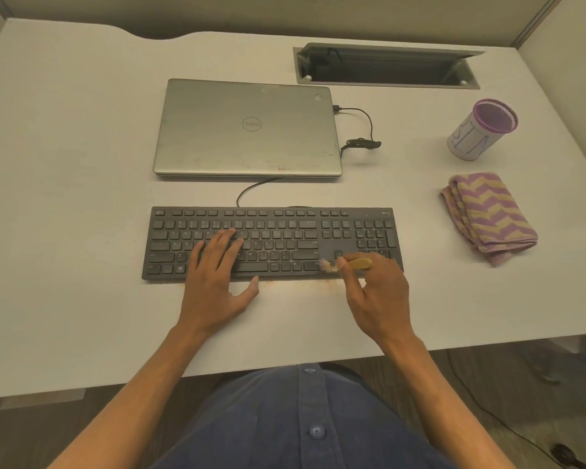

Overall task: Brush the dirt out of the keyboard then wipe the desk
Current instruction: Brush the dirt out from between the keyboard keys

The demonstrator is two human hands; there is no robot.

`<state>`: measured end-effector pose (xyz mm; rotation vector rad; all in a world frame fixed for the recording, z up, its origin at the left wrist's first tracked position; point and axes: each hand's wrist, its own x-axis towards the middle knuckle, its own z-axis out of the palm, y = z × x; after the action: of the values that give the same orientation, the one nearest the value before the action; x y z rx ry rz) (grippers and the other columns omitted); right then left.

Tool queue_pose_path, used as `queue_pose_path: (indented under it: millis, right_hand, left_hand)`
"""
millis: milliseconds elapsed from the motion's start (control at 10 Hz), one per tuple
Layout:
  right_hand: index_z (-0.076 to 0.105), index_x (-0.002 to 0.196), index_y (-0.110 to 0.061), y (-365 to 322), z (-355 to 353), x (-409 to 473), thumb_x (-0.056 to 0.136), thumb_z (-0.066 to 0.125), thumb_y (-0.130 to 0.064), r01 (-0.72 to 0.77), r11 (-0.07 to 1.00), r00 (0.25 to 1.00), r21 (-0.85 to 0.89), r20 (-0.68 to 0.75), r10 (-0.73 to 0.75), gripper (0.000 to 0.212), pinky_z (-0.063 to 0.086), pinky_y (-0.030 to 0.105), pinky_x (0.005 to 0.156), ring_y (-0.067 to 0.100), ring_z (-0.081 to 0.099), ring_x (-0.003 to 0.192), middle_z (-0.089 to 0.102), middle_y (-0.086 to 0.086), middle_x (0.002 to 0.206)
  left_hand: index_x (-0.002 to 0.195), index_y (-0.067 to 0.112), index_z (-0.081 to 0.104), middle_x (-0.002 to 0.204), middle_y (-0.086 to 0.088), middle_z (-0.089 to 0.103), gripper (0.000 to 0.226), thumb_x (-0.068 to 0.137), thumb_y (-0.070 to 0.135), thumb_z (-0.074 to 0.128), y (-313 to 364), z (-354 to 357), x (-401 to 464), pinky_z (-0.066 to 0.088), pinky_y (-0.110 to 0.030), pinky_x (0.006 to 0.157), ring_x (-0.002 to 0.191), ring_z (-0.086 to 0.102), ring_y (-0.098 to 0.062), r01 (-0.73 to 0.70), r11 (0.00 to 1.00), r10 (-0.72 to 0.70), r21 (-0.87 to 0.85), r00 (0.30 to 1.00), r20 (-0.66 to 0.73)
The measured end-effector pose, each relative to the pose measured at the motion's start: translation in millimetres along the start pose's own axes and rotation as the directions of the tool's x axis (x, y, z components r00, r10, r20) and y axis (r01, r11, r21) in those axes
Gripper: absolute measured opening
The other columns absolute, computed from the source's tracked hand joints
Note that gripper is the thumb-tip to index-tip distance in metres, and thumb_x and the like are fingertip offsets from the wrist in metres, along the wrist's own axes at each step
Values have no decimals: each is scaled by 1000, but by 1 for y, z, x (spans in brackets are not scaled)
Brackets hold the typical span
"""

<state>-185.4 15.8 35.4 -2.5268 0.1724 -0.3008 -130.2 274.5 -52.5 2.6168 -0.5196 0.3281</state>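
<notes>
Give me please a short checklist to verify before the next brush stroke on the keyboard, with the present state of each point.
1. Brush held in the right hand: ok, its fingers pinch the handle.
2. Bristles on the keyboard: ok, they touch the lower edge near the arrow keys.
3. Keyboard held steady: ok, the left hand rests flat on the letter keys.
4. Dirt leaving the keys: ok, brown crumbs lie on the desk in front of the keyboard.
5. Keys under the left hand brushed: cannot tell, they are covered.
6. Cloth ready for wiping: ok, folded at the right, untouched.
</notes>
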Motion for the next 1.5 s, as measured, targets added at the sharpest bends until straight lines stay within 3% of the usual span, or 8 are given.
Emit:
queue_pose_path:
  millis: [200, 400, 600, 800, 1000, 1200, 1400, 1500]
  right_hand:
    - [73, 79, -23, 2, -4, -2, 95, 53, -34, -79, 997, 996, 9, -38, 79, 27, 44, 28, 69, 11, 61, 74, 71, -10, 81]
    - [72, 91, -21, 16, -27, 12, 97, 56, -29, -224, 967, 951, 122, -192, 244, 19, 39, 17, 60, 10, 59, 74, 71, -5, 86]
    - [74, 95, -20, 23, -17, 7, 97, 54, -32, -183, 983, 981, 4, -66, 183, 23, 36, 12, 61, 12, 60, 76, 70, -7, 89]
    - [74, 91, -17, 30, -14, 1, 95, 51, -37, -237, 971, 960, 6, -150, 235, 31, 36, 17, 60, 15, 62, 76, 74, 1, 92]
    - [74, 88, -19, 32, -24, 2, 95, 52, -37, -199, 979, 968, 46, -145, 204, 29, 40, 19, 61, 13, 59, 72, 71, -6, 87]
    - [74, 88, -19, 32, -18, 3, 94, 48, -40, -180, 982, 980, -49, -97, 175, 34, 44, 27, 67, 14, 61, 71, 74, -4, 87]
    - [73, 94, -16, 24, -23, 20, 96, 57, -30, -193, 977, 956, 95, -207, 209, 21, 41, 10, 60, 11, 62, 74, 73, -1, 91]
    - [73, 101, -11, 19, -20, 26, 95, 61, -26, -224, 910, 939, 349, -175, 298, 21, 46, 3, 62, -4, 63, 86, 69, 0, 102]
  left_hand:
    - [141, 6, 53, 152, -11, 47, 71, 87, 52, 55, -1, 1, 0, 21, -48, 122, 144, 38, -27, 6, 1000, -6, 2, 1000, 11]
    - [141, 6, 53, 152, -12, 46, 72, 86, 52, 55, -1, 1, 0, 21, -48, 122, 144, 38, -28, 7, 1000, -7, 3, 1000, 14]
    - [141, 6, 53, 152, -12, 47, 71, 87, 51, 55, -1, 1, 0, 21, -48, 122, 143, 39, -28, 0, 1000, 0, 8, 1000, 7]
    - [141, 6, 53, 152, -12, 46, 71, 87, 52, 55, -2, 1, 0, 21, -48, 122, 143, 39, -28, 3, 1000, -3, 9, 1000, 12]
    - [141, 5, 54, 152, -13, 47, 71, 87, 51, 55, -2, 1, 0, 24, -51, 120, 143, 40, -28, -2, 1000, 2, 2, 1000, 6]
    - [141, 5, 54, 151, -12, 47, 71, 87, 51, 55, -1, 1, 1, 24, -51, 121, 143, 39, -28, -4, 1000, 4, -5, 1000, 0]
    - [141, 6, 53, 152, -12, 47, 71, 86, 51, 55, -1, 2, -1, 25, -51, 120, 143, 39, -28, 1, 1000, -1, -3, 1000, 5]
    - [141, 6, 54, 151, -12, 48, 72, 85, 51, 55, 1, 3, -1, 25, -52, 120, 143, 39, -29, 1, 1000, -1, 19, 1000, 1]
